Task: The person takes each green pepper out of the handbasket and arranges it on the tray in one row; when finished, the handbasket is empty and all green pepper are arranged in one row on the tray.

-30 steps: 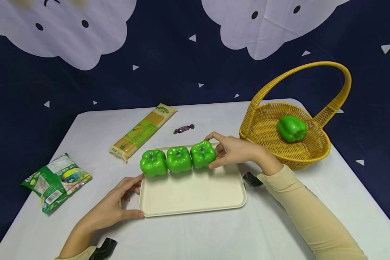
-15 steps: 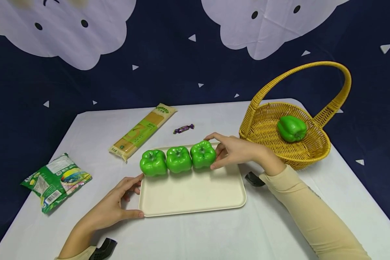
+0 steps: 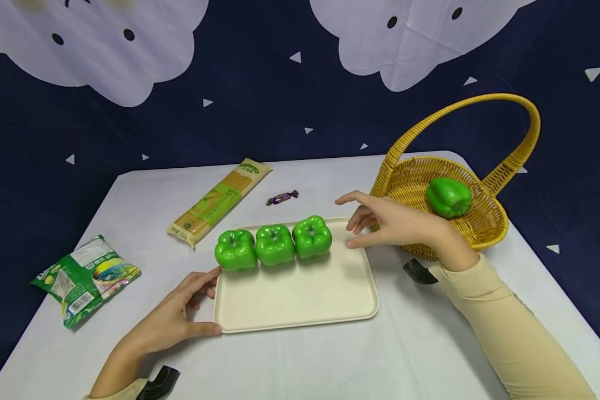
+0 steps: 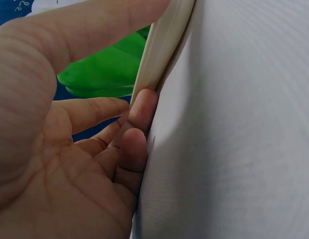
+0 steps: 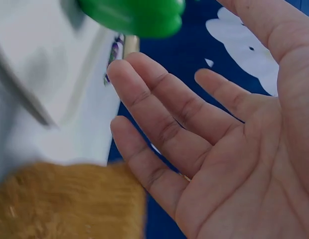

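Observation:
Three green bell peppers point(image 3: 275, 245) stand in a row along the back of a cream tray point(image 3: 300, 303). My left hand point(image 3: 172, 316) rests against the tray's left edge, its thumb at the near corner and its forefinger beside the leftmost pepper. In the left wrist view, fingertips point(image 4: 143, 107) touch the tray's rim. My right hand point(image 3: 387, 222) hovers over the tray's right back corner with fingers spread and nothing held. A gap separates it from the rightmost pepper point(image 3: 312, 238). Another green bell pepper point(image 3: 449, 198) lies in the wicker basket point(image 3: 492, 236).
The basket's tall handle point(image 3: 480, 100) arches at the right, close behind my right hand. Beyond the tray lie a pack of noodles point(image 3: 220, 203) and a purple wrapped candy point(image 3: 282, 198). A green snack bag point(image 3: 87, 280) lies at the left on the white tablecloth point(image 3: 300, 366).
My right hand has let go of the rightmost pepper and moved right, towards the basket, with its fingers spreading. The left hand, tray and peppers have stayed put.

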Available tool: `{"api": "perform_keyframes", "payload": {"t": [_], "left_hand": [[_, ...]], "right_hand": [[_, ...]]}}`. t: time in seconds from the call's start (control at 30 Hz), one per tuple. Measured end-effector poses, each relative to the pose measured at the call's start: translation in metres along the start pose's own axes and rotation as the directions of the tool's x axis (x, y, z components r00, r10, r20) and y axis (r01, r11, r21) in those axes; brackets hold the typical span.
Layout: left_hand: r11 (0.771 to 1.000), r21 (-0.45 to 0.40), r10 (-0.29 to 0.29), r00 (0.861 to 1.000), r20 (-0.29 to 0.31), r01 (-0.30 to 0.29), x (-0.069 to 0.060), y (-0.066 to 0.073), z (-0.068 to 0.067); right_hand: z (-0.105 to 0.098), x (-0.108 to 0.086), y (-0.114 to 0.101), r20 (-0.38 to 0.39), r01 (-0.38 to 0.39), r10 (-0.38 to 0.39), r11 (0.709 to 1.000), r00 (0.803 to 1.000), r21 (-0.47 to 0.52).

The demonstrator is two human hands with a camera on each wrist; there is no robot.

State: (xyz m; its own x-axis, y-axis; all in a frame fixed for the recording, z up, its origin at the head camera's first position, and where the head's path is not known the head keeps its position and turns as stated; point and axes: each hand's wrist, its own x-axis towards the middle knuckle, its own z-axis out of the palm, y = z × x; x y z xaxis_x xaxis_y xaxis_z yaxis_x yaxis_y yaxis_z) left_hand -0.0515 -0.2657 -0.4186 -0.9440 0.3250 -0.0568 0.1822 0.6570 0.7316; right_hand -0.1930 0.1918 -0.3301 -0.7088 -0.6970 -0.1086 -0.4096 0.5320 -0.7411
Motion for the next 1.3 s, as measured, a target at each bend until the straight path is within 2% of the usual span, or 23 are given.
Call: {"api": "perform_keyframes", "payload": {"t": [0.13, 0.27, 0.4, 0.53, 0.7, 0.87, 0.93, 1.3], "left_hand": [[1.0, 0.006, -0.001, 1.0, 0.001, 0.001, 0.0, 0.0, 0.0], [1.0, 0.011, 0.002, 1.0, 0.0, -0.002, 0.0, 0.001, 0.0], [1.0, 0.014, 0.011, 1.0, -0.001, -0.011, 0.0, 0.001, -0.001], [1.0, 0.007, 0.02, 1.0, -0.004, -0.019, -0.001, 0.001, -0.001], [1.0, 0.004, 0.027, 1.0, -0.007, -0.027, -0.001, 0.001, -0.001], [0.999, 0.002, 0.039, 0.999, -0.009, -0.039, -0.001, 0.002, 0.0], [0.999, 0.001, 0.043, 0.999, -0.01, -0.043, -0.001, 0.002, 0.0], [1.0, 0.017, 0.025, 1.0, -0.006, -0.025, -0.001, 0.002, 0.0]], "right_hand": [[-0.014, -0.021, -0.004, -0.037, -0.032, 0.031, 0.999, 0.999, -0.037], [-0.03, -0.04, -0.006, -0.066, -0.025, 0.017, 0.994, 0.998, -0.109], [-0.045, -0.057, 0.0, -0.096, -0.032, 0.014, 0.982, 0.995, -0.188], [-0.059, -0.069, 0.007, -0.119, -0.078, 0.051, 0.967, 0.992, -0.241], [-0.075, -0.077, 0.014, -0.147, -0.165, 0.13, 0.952, 0.98, -0.258], [-0.09, -0.082, 0.02, -0.195, -0.241, 0.185, 0.915, 0.963, -0.324], [-0.095, -0.083, 0.023, -0.206, -0.256, 0.192, 0.9, 0.96, -0.352], [-0.114, -0.087, 0.044, -0.206, -0.31, 0.247, 0.873, 0.947, -0.376]]}}
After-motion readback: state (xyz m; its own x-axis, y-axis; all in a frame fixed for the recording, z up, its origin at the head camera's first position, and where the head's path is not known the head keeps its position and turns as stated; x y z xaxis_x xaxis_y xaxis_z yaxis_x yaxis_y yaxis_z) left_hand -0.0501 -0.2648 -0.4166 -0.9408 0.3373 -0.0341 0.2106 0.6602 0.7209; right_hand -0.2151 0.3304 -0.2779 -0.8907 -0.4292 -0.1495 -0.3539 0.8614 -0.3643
